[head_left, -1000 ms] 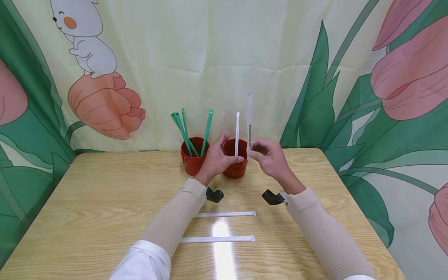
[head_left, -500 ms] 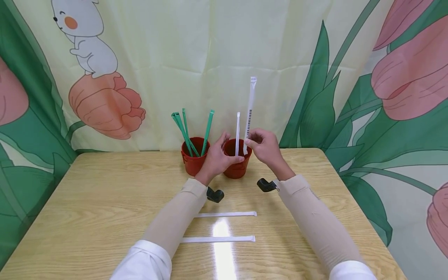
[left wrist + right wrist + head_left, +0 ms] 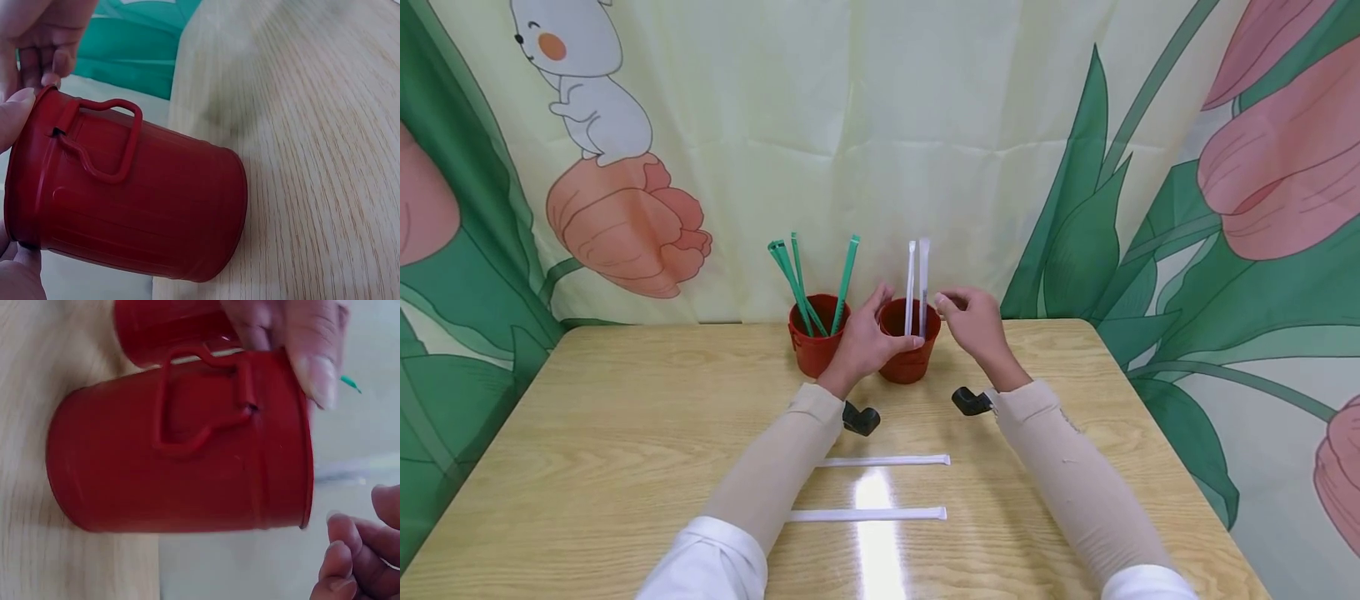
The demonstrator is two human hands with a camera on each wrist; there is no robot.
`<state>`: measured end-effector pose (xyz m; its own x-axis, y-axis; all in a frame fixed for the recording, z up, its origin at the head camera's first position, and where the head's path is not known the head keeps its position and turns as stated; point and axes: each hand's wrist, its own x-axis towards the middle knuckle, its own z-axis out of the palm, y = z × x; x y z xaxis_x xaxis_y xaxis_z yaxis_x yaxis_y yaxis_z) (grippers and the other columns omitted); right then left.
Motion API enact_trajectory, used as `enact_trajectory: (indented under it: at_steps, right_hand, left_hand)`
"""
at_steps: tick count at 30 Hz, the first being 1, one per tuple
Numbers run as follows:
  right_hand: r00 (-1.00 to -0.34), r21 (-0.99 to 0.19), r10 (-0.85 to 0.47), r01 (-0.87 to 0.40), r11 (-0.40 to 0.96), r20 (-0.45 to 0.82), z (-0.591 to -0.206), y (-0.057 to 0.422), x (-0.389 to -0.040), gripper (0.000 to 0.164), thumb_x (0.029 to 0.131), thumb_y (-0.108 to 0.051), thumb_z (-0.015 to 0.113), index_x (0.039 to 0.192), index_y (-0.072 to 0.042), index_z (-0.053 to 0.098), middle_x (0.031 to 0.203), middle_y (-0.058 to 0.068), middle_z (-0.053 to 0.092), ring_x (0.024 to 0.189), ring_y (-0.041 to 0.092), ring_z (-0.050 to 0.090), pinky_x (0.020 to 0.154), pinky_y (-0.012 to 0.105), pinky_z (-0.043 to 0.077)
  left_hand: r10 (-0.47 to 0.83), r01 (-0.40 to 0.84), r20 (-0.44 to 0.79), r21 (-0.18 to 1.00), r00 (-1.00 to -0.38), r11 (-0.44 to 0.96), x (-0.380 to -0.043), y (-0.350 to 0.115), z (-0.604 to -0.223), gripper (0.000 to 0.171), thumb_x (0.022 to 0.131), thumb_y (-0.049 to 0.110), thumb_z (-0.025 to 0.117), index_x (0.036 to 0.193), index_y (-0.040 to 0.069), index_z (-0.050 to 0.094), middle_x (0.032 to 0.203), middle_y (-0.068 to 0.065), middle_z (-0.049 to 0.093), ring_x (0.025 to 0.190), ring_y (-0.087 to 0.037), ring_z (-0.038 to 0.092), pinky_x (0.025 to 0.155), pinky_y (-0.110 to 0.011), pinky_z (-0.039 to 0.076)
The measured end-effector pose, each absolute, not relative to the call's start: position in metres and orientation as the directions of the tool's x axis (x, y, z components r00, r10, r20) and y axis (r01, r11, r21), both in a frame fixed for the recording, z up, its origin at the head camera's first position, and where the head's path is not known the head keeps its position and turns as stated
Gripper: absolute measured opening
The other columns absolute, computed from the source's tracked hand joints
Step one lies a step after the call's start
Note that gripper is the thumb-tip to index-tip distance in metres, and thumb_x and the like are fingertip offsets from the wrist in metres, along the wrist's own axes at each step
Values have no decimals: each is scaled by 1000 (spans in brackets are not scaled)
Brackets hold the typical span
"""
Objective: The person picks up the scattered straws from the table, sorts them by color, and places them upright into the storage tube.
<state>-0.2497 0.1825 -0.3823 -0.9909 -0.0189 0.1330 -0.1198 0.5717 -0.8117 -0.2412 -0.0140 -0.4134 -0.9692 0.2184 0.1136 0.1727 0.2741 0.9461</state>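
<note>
My left hand (image 3: 869,337) grips the rim of a small red metal bucket (image 3: 904,367), thumb on the near side. In the left wrist view the red bucket (image 3: 144,200) stands on the table with its wire handle at the side. Two white paper-wrapped straws stand in it: a thin wrapped straw (image 3: 910,275) and, to its right, a slightly blurred wrapped straw (image 3: 923,275). Just right of the rim is my right hand (image 3: 973,321), holding nothing. The right wrist view shows its fingers (image 3: 340,550) loosely bent, apart from the thumb and the straws.
A second red bucket (image 3: 815,354) stands left of the first, holding several green wrapped straws (image 3: 846,279). Two more white wrapped straws, a far one (image 3: 895,460) and a near one (image 3: 880,514), lie on the wooden table (image 3: 647,417). A patterned curtain (image 3: 760,150) hangs behind.
My right hand has brought a white wrapped straw over the right bucket and let it go; the straw has dropped inside beside the other. My left hand has stayed on the rim.
</note>
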Motion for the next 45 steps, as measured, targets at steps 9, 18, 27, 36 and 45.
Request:
enact_trajectory:
  at_steps: [9,18,27,36,45]
  right_hand:
    - [-989,-809,8,-117,576,149,-388,185,-227,33,105,-29,63,123,-5,75,113,16,76,102,31,67,90,43,58]
    - [-978,-806,-93,-205,555,185,-415,177,-173,14,98,-12,71,106,-3,78,96,12,77,83,20,64,73,23,55]
    - [-955,-810,-296,-177,559,4,-459,174,-142,6,94,-9,75,96,-8,81,94,3,77,82,13,62,72,21,54]
    - [-902,-810,-431,-227,541,-36,-469,170,-133,6,92,-8,77,95,-10,81,93,1,78,82,7,63,75,21,54]
    - [-866,-770,-497,-278,575,-59,-471,164,-131,9,86,-11,85,93,-13,80,85,-6,71,76,5,58,68,20,51]
  left_hand:
    - [220,173,111,941,-969,290,-242,-14,-411,105,84,24,89,166,12,25,167,-7,42,151,-34,44,120,-51,45]
    - [231,184,118,940,-966,288,-242,-15,-411,102,84,24,89,165,11,28,166,-8,43,150,-36,46,120,-51,45]
    - [225,179,111,934,-968,309,-242,-16,-411,101,84,24,89,165,12,29,165,-7,44,152,-32,42,122,-51,43]
    - [229,181,113,936,-967,301,-242,-16,-411,101,84,25,89,165,11,29,165,-7,44,151,-34,43,121,-51,44]
    - [227,178,111,938,-967,299,-241,-16,-412,99,85,24,88,164,11,30,165,-8,44,151,-35,43,120,-52,45]
